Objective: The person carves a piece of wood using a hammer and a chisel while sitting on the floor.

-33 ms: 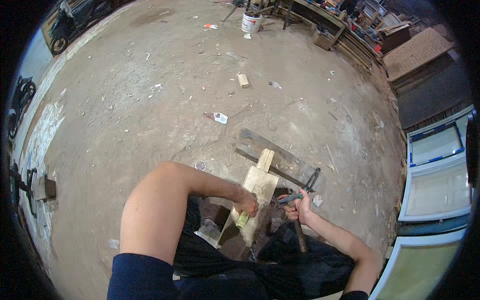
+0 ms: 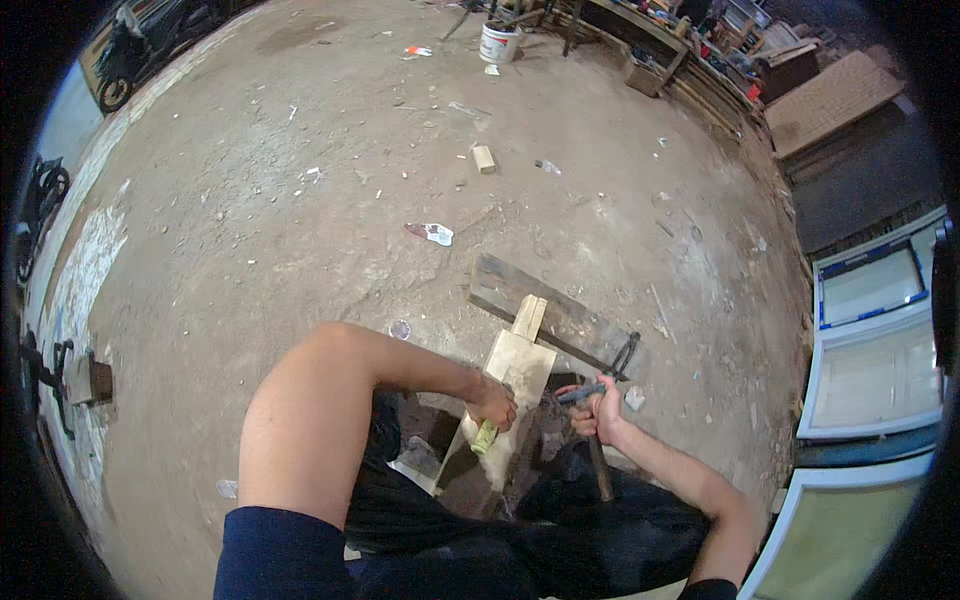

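My left hand [image 2: 492, 403] is closed around a chisel with a yellow-green handle [image 2: 484, 438]; its blade is hidden under the hand. Beneath it a pale wooden board [image 2: 522, 362], with a narrower tongue at its far end, slopes away from between my legs. That tongue rests across a dark weathered plank [image 2: 545, 302] on the ground. To the right, my right hand [image 2: 603, 410] grips a hammer [image 2: 600, 468] close to its dark metal head, the brown handle hanging downward. Dark pincers [image 2: 624, 355] lie at the plank's right end, just beyond this hand.
A small wood block [image 2: 484, 160] and scraps of litter [image 2: 432, 234] are scattered over the dirt floor. Light-framed glazed panels [image 2: 870, 375] stand along the right. Far off are a white bucket [image 2: 499, 43] and a cluttered workbench [image 2: 640, 35]; a motorbike [image 2: 125, 65] is at upper left.
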`<state>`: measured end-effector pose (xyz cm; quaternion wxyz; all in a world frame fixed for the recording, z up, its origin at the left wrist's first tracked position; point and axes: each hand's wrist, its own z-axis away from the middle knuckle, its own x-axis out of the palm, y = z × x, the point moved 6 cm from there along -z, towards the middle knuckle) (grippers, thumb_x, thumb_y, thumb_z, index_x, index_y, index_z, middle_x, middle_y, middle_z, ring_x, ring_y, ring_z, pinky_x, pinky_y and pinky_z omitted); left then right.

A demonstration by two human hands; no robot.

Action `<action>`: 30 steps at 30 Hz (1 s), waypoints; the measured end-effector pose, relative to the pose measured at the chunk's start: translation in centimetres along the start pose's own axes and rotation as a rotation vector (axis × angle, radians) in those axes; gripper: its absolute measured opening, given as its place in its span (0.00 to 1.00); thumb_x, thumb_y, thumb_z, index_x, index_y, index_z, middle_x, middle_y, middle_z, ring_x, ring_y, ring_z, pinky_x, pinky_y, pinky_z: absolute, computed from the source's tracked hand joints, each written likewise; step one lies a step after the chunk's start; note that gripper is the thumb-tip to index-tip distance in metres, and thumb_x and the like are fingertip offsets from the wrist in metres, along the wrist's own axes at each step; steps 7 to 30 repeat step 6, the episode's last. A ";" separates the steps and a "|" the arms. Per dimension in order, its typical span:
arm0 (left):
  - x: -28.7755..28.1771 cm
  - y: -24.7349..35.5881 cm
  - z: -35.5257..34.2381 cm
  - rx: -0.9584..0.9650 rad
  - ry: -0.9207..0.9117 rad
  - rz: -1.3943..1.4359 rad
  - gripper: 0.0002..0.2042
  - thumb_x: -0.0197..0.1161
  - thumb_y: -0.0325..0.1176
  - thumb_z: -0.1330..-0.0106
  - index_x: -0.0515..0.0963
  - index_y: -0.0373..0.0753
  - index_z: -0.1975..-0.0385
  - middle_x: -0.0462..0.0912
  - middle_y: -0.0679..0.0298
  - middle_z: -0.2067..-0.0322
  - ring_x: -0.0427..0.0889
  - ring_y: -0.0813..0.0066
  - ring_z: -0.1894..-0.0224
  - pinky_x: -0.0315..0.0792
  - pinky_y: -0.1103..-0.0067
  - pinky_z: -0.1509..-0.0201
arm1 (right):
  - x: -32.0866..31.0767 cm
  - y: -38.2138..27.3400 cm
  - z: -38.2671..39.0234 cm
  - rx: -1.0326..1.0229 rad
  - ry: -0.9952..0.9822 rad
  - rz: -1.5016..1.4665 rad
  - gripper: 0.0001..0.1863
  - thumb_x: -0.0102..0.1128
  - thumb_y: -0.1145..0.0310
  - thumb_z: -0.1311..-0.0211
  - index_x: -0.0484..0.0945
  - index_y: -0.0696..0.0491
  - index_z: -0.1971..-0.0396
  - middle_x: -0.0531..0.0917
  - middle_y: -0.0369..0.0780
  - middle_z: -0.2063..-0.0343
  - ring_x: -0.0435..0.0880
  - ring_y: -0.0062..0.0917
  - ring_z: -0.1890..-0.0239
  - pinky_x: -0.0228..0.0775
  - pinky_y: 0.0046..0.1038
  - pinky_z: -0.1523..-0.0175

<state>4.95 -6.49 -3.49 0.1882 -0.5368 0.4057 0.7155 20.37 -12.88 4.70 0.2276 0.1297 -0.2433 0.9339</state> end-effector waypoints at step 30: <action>1.1 -0.8 0.3 -0.059 -0.050 -0.045 0.26 0.71 0.41 0.52 0.73 0.46 0.52 0.73 0.63 0.50 0.67 0.61 0.41 0.62 0.67 0.38 | -0.3 -0.4 0.1 -0.059 0.005 0.009 0.40 0.26 0.35 0.46 0.68 0.51 0.47 0.56 0.31 0.89 0.50 0.18 0.92 0.41 0.24 0.86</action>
